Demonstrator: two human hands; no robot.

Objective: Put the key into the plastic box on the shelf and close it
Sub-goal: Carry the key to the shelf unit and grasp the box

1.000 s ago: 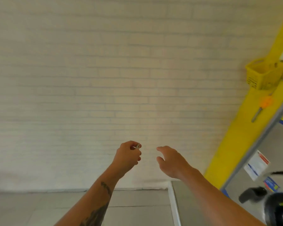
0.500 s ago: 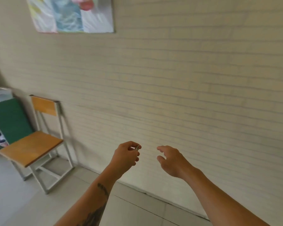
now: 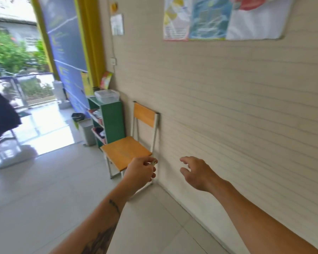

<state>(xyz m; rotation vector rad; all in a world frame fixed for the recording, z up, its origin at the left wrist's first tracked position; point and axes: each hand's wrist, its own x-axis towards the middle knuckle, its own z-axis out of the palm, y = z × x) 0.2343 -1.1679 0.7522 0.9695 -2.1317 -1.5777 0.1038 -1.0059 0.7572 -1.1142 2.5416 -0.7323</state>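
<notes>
Beyond the left hand stands a chair of matt orange wood on a white-painted metal frame. Farther off, the plastic box looks clear and glossy; the floor tiles shine smooth.

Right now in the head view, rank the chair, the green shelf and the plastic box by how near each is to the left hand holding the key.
1. Chair: just beyond the left hand, against the wall.
2. Green shelf: behind the chair, farther along the wall.
3. Plastic box: on top of that shelf, lid on.
</notes>
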